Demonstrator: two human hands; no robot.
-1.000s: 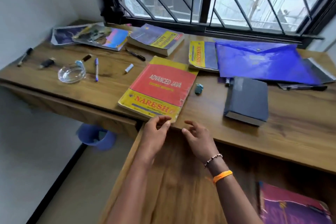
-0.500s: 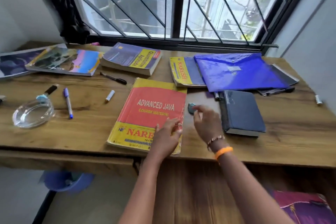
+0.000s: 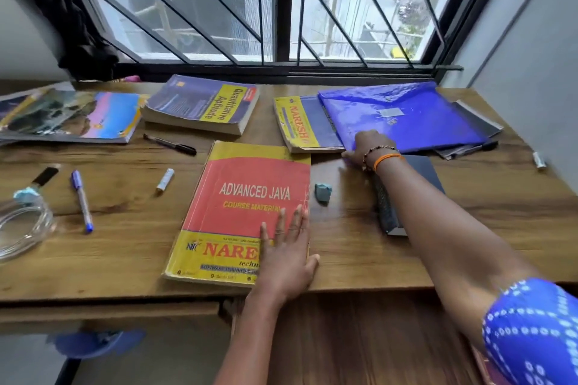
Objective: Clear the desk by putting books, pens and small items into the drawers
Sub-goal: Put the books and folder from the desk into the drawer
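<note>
My left hand [image 3: 286, 256] lies flat, fingers apart, on the lower right of the red and yellow Advanced Java book [image 3: 237, 197] at the desk's front. My right hand [image 3: 367, 147] reaches across a dark blue book [image 3: 422, 169] to the near left corner of the blue plastic folder [image 3: 406, 116]. Its fingertips point down at the folder's edge and are hidden. A small blue-grey eraser [image 3: 323, 192] sits between the two arms. Further left lie a black pen [image 3: 170, 144], a small white marker [image 3: 164, 180] and a blue pen [image 3: 82, 200].
A Quantitative Aptitude book [image 3: 203, 103], a Naresh book [image 3: 297, 122] and magazines [image 3: 72, 116] lie along the window side. A glass dish [image 3: 22, 228] sits at the left edge, a small white item [image 3: 538, 160] at the far right. A shut drawer front [image 3: 109, 311] runs under the desk.
My right hand moved from the desk's front edge past the eraser to the blue folder's corner. My left hand slid onto the Advanced Java book and flattened. The view shifted right and closer.
</note>
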